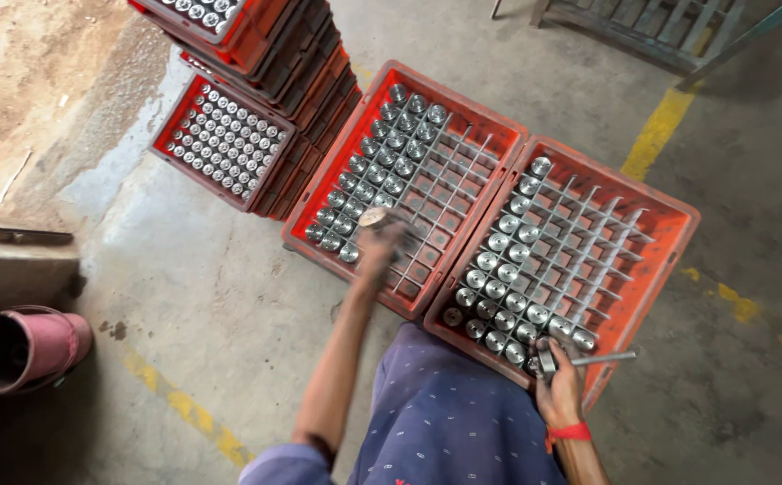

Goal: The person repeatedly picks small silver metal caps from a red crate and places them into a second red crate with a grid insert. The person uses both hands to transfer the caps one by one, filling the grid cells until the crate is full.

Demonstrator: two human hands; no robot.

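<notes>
Two orange plastic crates with grey divider grids were set side by side on the concrete floor, in the middle of the frame, close enough that their long rims touched. The left-hand crate was filled along its left columns with shiny round metal cylinders, each standing upright in its own cell so that the pieces were kept apart. The right-hand crate was filled in the same manner along its lower left, with the remaining cells left bare.

The left hand was held over the lower edge of the left-hand crate, blurred by motion; a single round metal piece was gripped at the tips of its fingers, just above the filled cells. How tightly the fingers were closed could not be made out through the blur.

The right hand, marked by a red band at the wrist, was rested on the near rim of the right-hand crate. Its fingers were curled around a small metal tool with a thin rod projected to the right, beside the nearest row of cylinders.

At the upper left a tall stack of similar red crates was placed, with one full crate leaned out at its foot. A pink cylindrical container lay at the left edge, and yellow painted lines were marked across the floor.
</notes>
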